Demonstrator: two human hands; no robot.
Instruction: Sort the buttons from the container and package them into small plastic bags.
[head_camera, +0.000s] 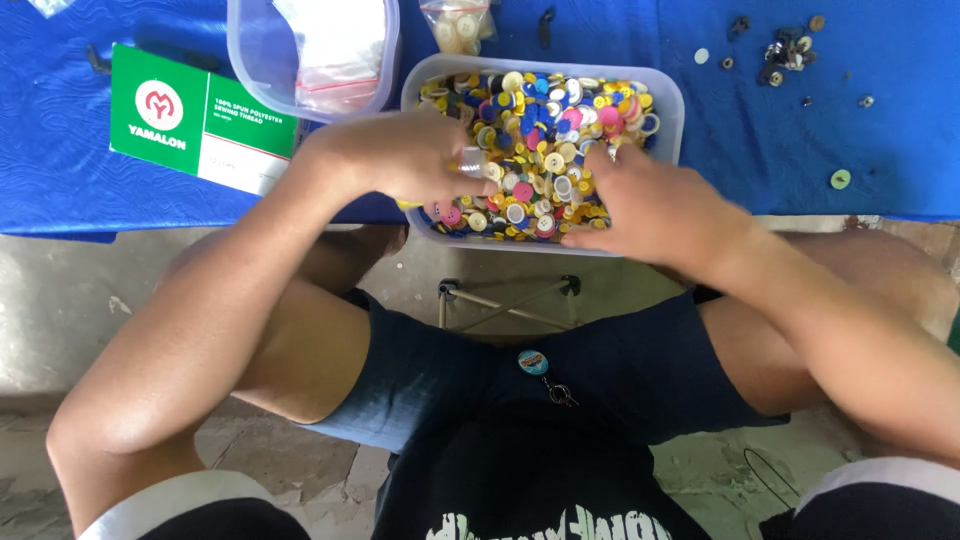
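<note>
Reaching into the clear tub (668, 105) at upper centre of the frame, you have both hands down among the mixed buttons (545, 120) that fill it. Your left hand (405, 155) curls at the tub's near left corner, fingers bunched as if pinching something, though whether they hold a button I cannot tell. Your right hand (650, 205) lies flat and spread on the pile at lower right, holding nothing. The tub overhangs the blue cloth (880, 130) toward your lap, keeping it close. 1 green box (200, 120) and 1 second clear container (250, 60) sit at upper left.
</note>
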